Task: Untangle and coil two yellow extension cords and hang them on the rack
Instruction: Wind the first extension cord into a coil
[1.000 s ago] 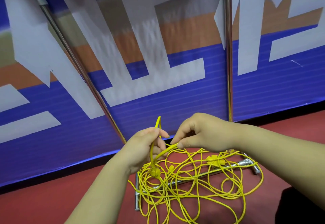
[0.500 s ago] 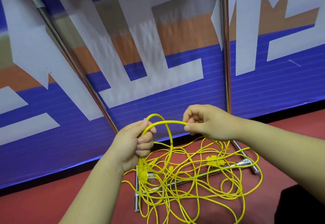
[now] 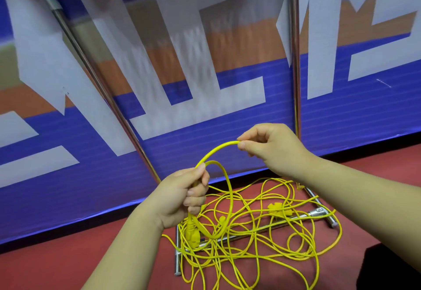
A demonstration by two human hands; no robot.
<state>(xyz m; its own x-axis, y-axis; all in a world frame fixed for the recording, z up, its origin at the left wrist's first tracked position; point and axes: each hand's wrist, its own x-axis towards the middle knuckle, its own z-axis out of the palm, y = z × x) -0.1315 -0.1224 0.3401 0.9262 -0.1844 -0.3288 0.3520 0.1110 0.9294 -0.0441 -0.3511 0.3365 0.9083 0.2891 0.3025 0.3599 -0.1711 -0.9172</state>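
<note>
- An indoor hall of a sports or event kind is indicated.
- A smooth red floor [image 3: 57, 267] is laid.
- The wall panel [image 3: 227, 116] is printed with large white characters on blue and orange.
- A chrome rack [image 3: 295, 62] is stood before it.

The left hand [image 3: 182, 196] gripped a yellow cord [image 3: 218, 149] in its curled fingers, with a plug [image 3: 192, 236] hanging just below it. The cord arched up to the right hand [image 3: 273, 151], which pinched it between thumb and forefinger. Beneath both hands, tangled cords [image 3: 250, 232] lay over the rack [image 3: 319, 212] base on the red floor [image 3: 68, 255].
</note>
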